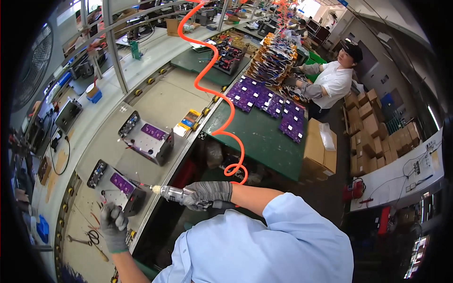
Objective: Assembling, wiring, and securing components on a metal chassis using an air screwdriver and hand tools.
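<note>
Gloved left hand beside the near edge of an open metal housing, fingers curled in; whether it pinches anything, I cannot tell. Farther right, the gloved right hand is wrapped around a silvery power screwdriver, whose bit points left toward the same housing; contact cannot be made out. From the left, a wrench and dark-handled scissors lie near the left hand on a pale conveyor. Just right of them sits the housing, with a purple circuit panel inside. A second, similar housing stands beyond it, and a yellow packet lies farther right. An orange coiled hose hangs down the middle. Right of it, a green desk carries purple circuit boards and, at the far side, a heap of wired parts. Beside that heap stands a co-worker in white; a large cardboard box is nearer.
</note>
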The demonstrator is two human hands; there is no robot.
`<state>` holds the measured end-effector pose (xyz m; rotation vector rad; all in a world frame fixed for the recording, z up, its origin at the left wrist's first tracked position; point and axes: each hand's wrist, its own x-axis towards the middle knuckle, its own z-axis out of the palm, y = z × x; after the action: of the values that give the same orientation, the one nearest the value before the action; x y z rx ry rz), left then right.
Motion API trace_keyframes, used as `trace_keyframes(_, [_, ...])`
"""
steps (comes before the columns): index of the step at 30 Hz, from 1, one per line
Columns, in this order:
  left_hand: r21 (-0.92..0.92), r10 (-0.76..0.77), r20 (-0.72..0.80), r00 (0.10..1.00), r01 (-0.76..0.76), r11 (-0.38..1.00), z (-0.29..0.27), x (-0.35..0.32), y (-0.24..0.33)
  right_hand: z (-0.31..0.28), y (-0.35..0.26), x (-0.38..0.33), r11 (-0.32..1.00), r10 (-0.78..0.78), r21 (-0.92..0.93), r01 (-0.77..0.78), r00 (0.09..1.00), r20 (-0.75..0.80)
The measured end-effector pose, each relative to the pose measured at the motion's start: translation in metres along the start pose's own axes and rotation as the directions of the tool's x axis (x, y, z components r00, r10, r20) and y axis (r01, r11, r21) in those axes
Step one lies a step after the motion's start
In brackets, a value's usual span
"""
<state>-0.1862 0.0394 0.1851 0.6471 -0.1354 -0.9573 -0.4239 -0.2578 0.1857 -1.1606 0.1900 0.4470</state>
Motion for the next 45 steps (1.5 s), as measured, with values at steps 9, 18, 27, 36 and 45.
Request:
trace_keyframes(9, [0.381,-0.092,-0.081,0.992,0.116,0.917,0.073,0.151,-0.078,-0.068,-0.017,-0.049,0.996,-0.044,-0.088,0.034,0.992,-0.116])
trace_keyframes(18, [0.281,-0.130,-0.332,0.934,0.229,0.932,0.095,0.208,-0.112,-0.133,-0.040,-0.047,0.940,-0.076,-0.340,-0.038,0.946,-0.316])
trace_keyframes(27, [0.409,-0.054,-0.373,0.926,0.216,0.886,0.109,0.214,-0.115,-0.165,-0.054,-0.040,0.946,0.082,-0.303,-0.117,0.989,-0.125])
trace_keyframes(36, [0.528,-0.099,-0.321,0.942,0.265,0.807,0.092,0.190,-0.098,-0.133,-0.043,-0.037,0.928,0.105,-0.336,-0.159,0.979,-0.173])
trace_keyframes(45, [0.307,-0.186,-0.375,0.908,0.311,0.899,0.064,0.161,-0.088,-0.092,-0.031,-0.024,0.959,0.107,-0.239,-0.151,0.976,-0.189])
